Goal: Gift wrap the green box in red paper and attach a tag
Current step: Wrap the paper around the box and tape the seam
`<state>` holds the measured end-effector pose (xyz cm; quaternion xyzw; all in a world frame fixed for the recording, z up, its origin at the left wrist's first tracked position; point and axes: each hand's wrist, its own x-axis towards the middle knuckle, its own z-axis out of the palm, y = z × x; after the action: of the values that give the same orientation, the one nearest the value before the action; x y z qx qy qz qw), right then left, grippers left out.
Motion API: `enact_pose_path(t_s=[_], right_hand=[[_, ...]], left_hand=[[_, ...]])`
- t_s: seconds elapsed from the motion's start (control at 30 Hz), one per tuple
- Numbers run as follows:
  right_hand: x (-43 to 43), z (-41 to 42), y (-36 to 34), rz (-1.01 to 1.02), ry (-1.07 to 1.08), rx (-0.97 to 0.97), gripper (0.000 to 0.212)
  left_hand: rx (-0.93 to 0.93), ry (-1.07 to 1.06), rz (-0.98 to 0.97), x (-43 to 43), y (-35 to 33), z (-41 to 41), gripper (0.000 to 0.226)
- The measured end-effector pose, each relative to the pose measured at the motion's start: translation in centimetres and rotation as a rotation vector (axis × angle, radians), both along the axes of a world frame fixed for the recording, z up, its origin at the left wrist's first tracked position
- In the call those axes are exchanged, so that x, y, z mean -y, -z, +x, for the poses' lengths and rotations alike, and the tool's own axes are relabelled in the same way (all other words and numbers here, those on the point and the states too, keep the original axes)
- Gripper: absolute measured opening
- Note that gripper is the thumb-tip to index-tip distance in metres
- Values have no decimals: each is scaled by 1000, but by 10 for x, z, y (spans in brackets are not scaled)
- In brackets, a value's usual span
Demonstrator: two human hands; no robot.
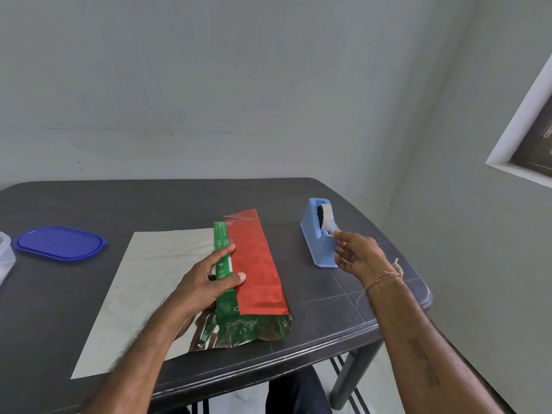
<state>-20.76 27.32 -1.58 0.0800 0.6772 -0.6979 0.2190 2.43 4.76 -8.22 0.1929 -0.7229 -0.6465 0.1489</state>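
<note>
A long green box (223,252) lies in the middle of the dark table, on wrapping paper whose silvery back (155,282) faces up to its left. A red flap of the paper (256,264) is folded over the box's right side. My left hand (206,282) holds the box, fingers across its top and thumb at the red flap's edge. My right hand (357,253) pinches the tape end at the front of the light blue tape dispenser (318,231), to the right of the box. No tag is in view.
A blue plastic lid (59,242) lies at the far left of the table (343,297), beside a clear container (4,258) cut off by the frame edge. The table's front edge and right corner are near the dispenser. Walls stand behind and to the right.
</note>
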Motion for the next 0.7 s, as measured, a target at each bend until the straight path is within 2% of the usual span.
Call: enact_pose_path(t_s=[0.13,0.27,0.43,0.57,0.7], right_hand=[[0,1,-1,-72,-8,47,23],[-2,4,3,-225,-56,223,22],[-4,4,7,-213,-78,293,30],[-5,4,4,-120,-91,222,24],[-5,3,0,130,-95,-35,14]], left_hand=[[-1,-1,-16,-1,-1,1,69],[1,-7,-30,0,0,1,68],[-7,-5,-16,-2,0,0,67],[-14,-8,-7,-4,-3,1,66],[-10,-17,-3,-4,-3,1,67]])
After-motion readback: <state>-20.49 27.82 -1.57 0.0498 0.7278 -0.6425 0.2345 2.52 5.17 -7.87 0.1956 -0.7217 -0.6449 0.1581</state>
